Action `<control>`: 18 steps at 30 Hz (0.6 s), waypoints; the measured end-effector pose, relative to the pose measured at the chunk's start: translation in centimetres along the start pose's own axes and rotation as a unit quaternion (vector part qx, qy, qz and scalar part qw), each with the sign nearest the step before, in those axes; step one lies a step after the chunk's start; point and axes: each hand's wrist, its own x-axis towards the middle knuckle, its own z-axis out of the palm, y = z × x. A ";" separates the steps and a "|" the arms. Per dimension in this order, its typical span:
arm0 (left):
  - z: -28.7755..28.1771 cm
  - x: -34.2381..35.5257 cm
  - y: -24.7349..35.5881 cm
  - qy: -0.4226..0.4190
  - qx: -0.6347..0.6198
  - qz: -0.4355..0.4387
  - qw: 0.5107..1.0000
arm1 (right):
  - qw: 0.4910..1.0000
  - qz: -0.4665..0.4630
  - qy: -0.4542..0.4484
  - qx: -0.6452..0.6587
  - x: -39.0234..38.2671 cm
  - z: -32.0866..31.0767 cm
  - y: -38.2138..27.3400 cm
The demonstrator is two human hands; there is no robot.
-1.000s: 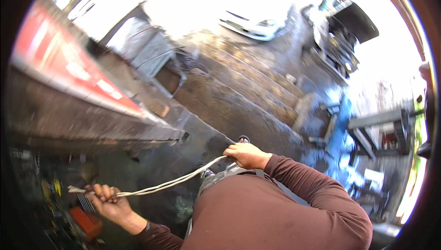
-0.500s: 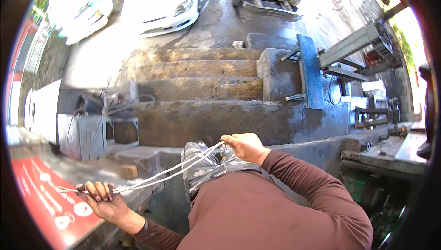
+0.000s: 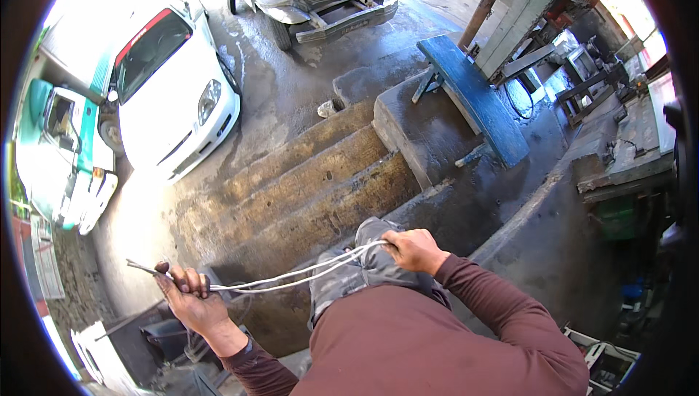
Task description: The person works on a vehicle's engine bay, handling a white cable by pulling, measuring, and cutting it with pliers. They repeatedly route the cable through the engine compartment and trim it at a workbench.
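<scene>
Between my two hands stretches a thin white cord [image 3: 298,276], running as two nearly parallel strands with a slight sag. My left hand [image 3: 195,303], its fingertips darkened, is closed around both strands at one end. Dark, thin ends of the cord poke out past those fingers to the left. At the other end my right hand [image 3: 415,250] pinches the strands between thumb and fingers, in front of my grey patterned trousers [image 3: 342,287]. Whether the cord loops back inside the right hand is hidden.
Worn concrete steps [image 3: 313,177] lie ahead below me. Right of them a blue bench [image 3: 473,97] stands by a grey metal beam [image 3: 520,17]. A white car [image 3: 175,90], a green-and-white truck [image 3: 62,148] and a stripped-down vehicle [image 3: 313,3] are parked beyond. Workshop equipment [image 3: 160,338] sits lower left.
My body and view have turned to the right, so the steps now run slanted and the red panel has left the picture. Both hands keep their hold on the cord.
</scene>
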 end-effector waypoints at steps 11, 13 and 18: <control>4.9 20.5 -16.1 -0.003 -0.091 0.032 0.995 | 0.995 -0.021 0.070 0.063 20.2 -2.5 8.1; 4.6 23.0 -21.1 0.041 -0.105 0.039 0.993 | 0.997 -0.050 0.060 0.006 26.0 -1.6 11.8; 9.8 29.2 -30.5 0.074 -0.069 0.003 0.995 | 0.999 -0.027 0.031 -0.021 35.2 0.7 20.0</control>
